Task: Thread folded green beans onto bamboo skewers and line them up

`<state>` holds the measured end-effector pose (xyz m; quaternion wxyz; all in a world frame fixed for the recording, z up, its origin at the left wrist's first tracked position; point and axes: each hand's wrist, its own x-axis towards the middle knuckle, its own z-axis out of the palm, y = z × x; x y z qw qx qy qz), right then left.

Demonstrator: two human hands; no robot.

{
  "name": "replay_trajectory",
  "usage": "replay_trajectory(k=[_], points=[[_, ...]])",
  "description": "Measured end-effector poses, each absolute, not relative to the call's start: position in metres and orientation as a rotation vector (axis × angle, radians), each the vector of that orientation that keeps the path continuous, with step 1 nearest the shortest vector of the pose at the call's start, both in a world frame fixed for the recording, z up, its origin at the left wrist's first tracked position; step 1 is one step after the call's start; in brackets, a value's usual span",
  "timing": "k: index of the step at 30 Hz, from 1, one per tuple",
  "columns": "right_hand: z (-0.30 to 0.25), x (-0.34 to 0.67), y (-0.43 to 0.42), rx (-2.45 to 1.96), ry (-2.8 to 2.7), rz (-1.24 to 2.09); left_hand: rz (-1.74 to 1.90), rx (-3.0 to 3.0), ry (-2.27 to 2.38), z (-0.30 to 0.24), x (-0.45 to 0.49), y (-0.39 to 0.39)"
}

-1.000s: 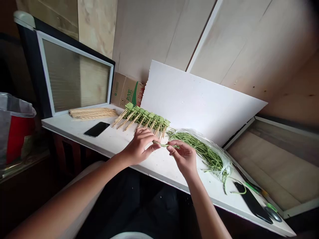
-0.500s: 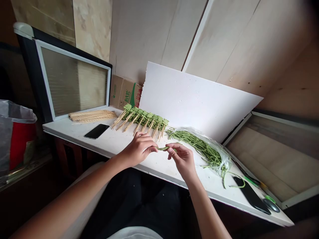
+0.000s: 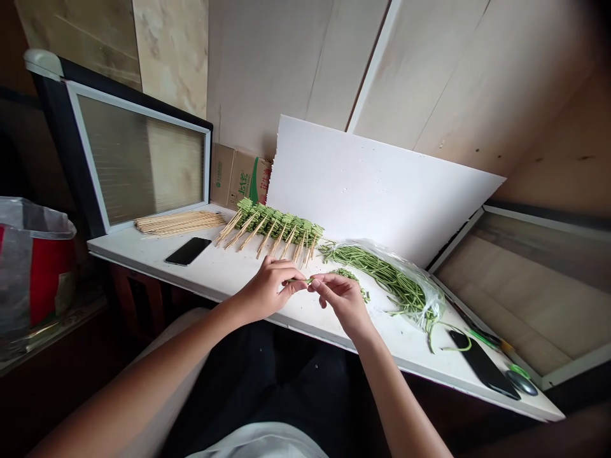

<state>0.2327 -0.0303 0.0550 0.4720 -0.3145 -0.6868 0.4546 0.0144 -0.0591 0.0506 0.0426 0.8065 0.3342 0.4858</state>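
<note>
My left hand (image 3: 270,286) and my right hand (image 3: 341,299) meet over the white table (image 3: 229,273), fingertips pinched together on a short piece of green bean (image 3: 308,280). What else the left fingers hold is too small to make out. Just beyond the hands lies a row of finished bean skewers (image 3: 274,228) with their wooden sticks pointing toward me. Right of my right hand a clear plastic bag holds a pile of long green beans (image 3: 391,280).
A bundle of bare bamboo skewers (image 3: 179,221) and a black phone (image 3: 188,250) lie at the table's left. A second phone (image 3: 484,366) and a round lid sit at the right end. A white foam board (image 3: 382,191) leans behind; a red bucket (image 3: 38,267) stands left.
My two hands have drawn closer, so less of the bean piece shows between the fingertips. The view has shifted slightly; nothing else on the table has moved.
</note>
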Motion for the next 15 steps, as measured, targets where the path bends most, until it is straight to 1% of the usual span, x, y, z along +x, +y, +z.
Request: replay_trajectory(k=[15], points=[[0.042,0.230,-0.027,-0.719,-1.600,1.418,1.320,2.348,1.016,0.053,0.017,-0.064]])
